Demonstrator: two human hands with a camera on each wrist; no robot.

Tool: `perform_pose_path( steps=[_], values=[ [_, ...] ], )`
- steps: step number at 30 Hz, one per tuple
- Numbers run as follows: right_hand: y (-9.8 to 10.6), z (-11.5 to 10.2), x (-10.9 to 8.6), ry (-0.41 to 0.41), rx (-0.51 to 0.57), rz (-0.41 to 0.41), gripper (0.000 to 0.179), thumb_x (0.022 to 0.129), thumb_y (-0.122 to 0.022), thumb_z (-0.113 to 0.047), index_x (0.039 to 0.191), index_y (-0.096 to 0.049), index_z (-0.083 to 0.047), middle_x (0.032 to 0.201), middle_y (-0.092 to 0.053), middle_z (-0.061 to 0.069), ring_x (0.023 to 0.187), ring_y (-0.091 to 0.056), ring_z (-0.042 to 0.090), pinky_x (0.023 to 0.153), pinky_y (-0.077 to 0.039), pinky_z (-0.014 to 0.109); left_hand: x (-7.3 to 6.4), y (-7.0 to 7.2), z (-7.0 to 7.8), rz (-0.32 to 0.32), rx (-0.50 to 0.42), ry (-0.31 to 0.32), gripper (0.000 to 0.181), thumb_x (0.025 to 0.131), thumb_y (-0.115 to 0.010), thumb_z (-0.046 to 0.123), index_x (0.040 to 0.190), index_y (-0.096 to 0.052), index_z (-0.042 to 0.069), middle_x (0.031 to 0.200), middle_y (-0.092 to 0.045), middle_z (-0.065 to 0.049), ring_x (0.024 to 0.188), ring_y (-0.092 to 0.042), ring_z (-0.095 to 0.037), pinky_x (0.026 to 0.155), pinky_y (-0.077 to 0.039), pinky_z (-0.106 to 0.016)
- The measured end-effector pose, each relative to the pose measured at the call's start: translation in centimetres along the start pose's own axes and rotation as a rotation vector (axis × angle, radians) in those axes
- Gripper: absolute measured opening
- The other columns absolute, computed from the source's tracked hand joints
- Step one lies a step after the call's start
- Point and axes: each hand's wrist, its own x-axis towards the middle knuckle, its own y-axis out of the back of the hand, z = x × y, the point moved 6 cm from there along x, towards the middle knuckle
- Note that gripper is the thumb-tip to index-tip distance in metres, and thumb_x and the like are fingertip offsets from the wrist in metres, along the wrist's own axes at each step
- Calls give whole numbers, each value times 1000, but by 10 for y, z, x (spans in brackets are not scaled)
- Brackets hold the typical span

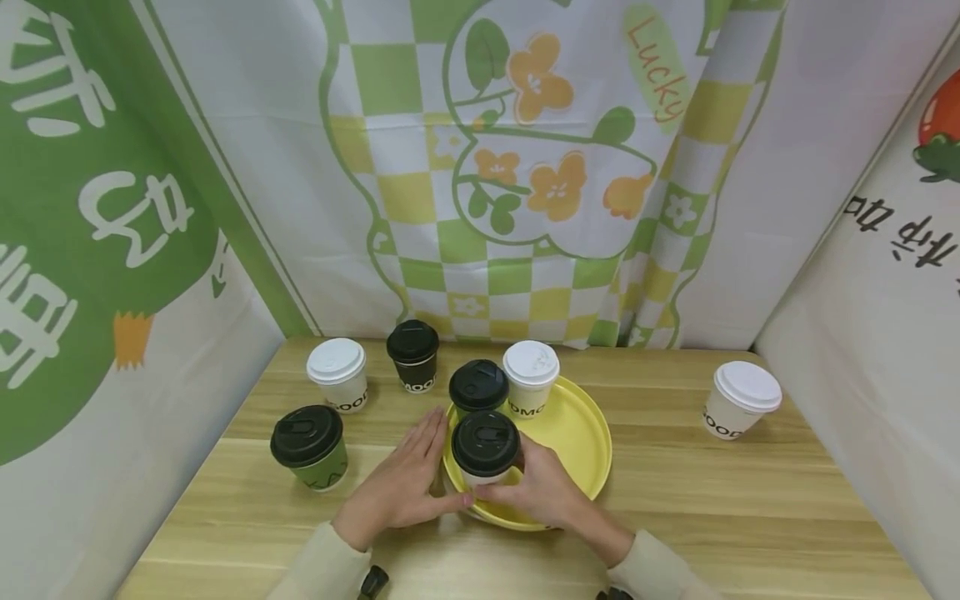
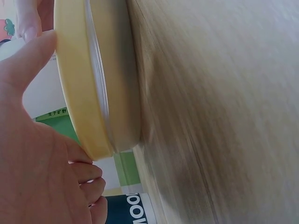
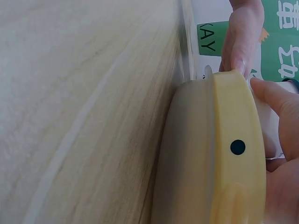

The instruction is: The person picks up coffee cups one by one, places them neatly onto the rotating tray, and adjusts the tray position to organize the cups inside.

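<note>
A round yellow tray (image 1: 592, 446) with a raised rim sits on a paler round base (image 2: 122, 88). My right hand (image 1: 551, 492) holds a white paper cup with a black lid (image 1: 485, 443) over the tray's near left part, thumb in front. Along the tray's left rim lies my left hand (image 1: 405, 479), fingers stretched forward and thumb reaching toward that cup. Behind the held cup, a green cup with a black lid (image 1: 478, 385) stands on the tray. Next to it is a white cup with a white lid (image 1: 531, 379).
Left of the tray stand a green cup with a black lid (image 1: 309, 447), a white-lidded cup (image 1: 337, 375) and a dark black-lidded cup (image 1: 414, 356). Far right is another white-lidded cup (image 1: 741, 400). Printed curtains (image 1: 487, 275) border the wooden table (image 1: 675, 517) behind and at both sides.
</note>
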Motion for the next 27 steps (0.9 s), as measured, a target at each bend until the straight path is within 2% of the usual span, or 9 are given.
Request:
perform_pose_path(
  steps=[9, 13, 17, 22, 27],
  values=[
    [1, 0, -1, 17, -44, -11, 77, 83, -93, -31, 149, -54, -25, 147, -64, -4, 138, -62, 20, 115, -53, 44, 0, 0, 0, 12, -1, -5, 122, 92, -57, 79, 166, -14, -7, 176, -8, -26, 165, -13, -40, 133, -25, -55],
    [6, 0, -5, -1, -77, -11, 77, 82, -93, -35, 148, -56, -21, 146, -65, -2, 140, -60, 22, 118, -51, 49, 0, 0, 0, 12, 0, -9, 121, 92, -57, 78, 166, -14, -7, 176, -8, -26, 165, -13, -41, 133, -25, -56],
    [22, 1, -14, -46, -126, 6, 83, 82, -92, -37, 150, -54, -11, 149, -64, 10, 141, -59, 30, 119, -48, 55, 2, 1, 1, 15, 2, -22, 120, 92, -59, 77, 166, -14, -8, 176, -8, -27, 165, -13, -41, 133, -24, -56],
    [46, 2, -31, -128, -153, 38, 91, 84, -91, -34, 154, -46, 3, 151, -59, 24, 143, -56, 41, 120, -45, 56, 3, 2, -1, 22, -7, -34, 120, 92, -61, 75, 166, -14, -7, 176, -7, -25, 165, -14, -41, 133, -24, -56],
    [72, 6, -50, -212, -156, 76, 89, 89, -87, -35, 158, -43, -1, 155, -56, 21, 147, -52, 41, 124, -41, 56, 3, 4, -4, 10, -15, -41, 119, 92, -62, 73, 166, -14, -7, 176, -7, -25, 165, -13, -41, 133, -23, -56]
  ],
)
